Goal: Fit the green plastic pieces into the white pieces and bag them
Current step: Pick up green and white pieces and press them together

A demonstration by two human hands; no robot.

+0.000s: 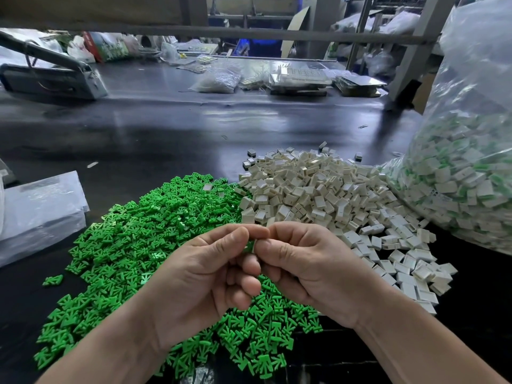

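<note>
Factory assembly area: workbench with bulk heaps of green pieces, white pieces, filled bag, metal racking behind.

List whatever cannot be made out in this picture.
Head view: the green piece pinched between the left hand and right hand shows only a sliver; the hands hide the rest and whatever it mates with.
Head view: the clear bag is cut off by the right edge; its mouth does not show.
Head view: the far things on the table are blurred and too small to name.
</note>
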